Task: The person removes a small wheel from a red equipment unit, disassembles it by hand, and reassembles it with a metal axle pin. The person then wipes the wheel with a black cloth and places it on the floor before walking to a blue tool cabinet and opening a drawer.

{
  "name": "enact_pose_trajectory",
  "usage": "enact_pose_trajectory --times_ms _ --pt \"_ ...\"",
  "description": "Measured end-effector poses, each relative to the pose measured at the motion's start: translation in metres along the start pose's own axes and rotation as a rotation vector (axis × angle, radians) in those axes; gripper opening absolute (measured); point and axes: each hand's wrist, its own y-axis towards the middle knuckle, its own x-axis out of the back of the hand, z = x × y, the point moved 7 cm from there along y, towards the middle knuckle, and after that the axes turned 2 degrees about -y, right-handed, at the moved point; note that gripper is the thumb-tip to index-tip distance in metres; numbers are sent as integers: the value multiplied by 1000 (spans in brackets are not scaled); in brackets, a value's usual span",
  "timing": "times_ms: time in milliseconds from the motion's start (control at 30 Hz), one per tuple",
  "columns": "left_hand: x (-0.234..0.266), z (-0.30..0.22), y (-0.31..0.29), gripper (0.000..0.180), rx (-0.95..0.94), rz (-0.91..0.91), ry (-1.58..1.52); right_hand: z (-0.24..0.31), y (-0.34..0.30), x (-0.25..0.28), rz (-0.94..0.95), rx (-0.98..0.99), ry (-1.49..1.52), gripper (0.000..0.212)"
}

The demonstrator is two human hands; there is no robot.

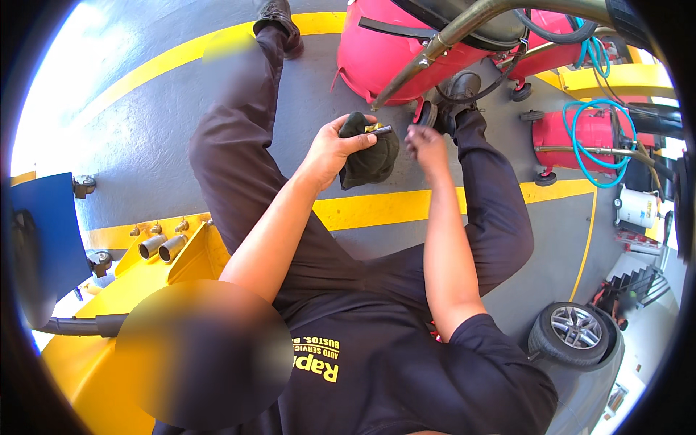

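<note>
My left hand (330, 154) is closed around a dark cloth bundle (371, 161), which could be a cap or pouch. Its thumb presses a short silver metal cylinder (383, 130) against the cloth, and a bit of yellow shows beside it. Just to the right, apart from the bundle, my right hand (426, 148) has its fingers curled together. Slight blur hides what they hold, if anything. Beyond the right hand is a black caster wheel (426, 114) under a red drum-shaped machine (362, 61).
A metal tube (435, 51) slants down from the machine. Another red drum (573, 134) with a teal hose (629, 145) stands right. Yellow steel framework (192, 250) lies left, a blue panel (43, 232) beyond it. A car wheel (573, 326) is at lower right.
</note>
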Motion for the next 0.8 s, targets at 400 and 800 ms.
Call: enact_pose_trajectory --times_ms 400,800 --pt "-16 -18 -13 33 -20 47 -109 168 -100 -39 222 560 -300 23" --pt "-22 4 -26 69 205 148 -800 229 -145 -44 176 852 -532 22"
